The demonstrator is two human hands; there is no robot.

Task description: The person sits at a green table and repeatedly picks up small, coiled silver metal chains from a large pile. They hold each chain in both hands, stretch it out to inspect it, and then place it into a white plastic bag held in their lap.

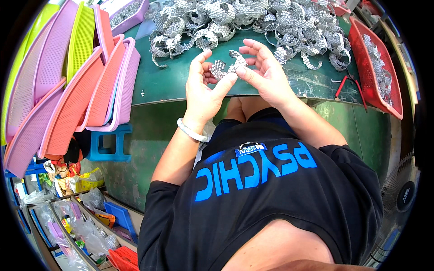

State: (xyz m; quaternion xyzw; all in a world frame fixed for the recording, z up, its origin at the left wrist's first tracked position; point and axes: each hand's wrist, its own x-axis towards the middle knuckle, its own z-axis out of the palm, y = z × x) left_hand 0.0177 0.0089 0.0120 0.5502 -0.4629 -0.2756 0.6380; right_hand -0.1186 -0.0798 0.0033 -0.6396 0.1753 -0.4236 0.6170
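Note:
Between my hands, just above the near edge of the green table, is a curled silver band with a scaly, honeycomb-like surface. My left hand grips its left part with the thumb and curled fingers. At the other end, my right hand pinches the band between thumb and fingers. A heap of similar silver curled bands covers the far side of the table. Red-handled pliers lie to the right of my right hand.
Stacked plastic baskets in pink, purple and green stand at the left. A red basket holding silver pieces sits at the table's right edge. Below are a blue stool, a fan at right and shelving with bags at lower left.

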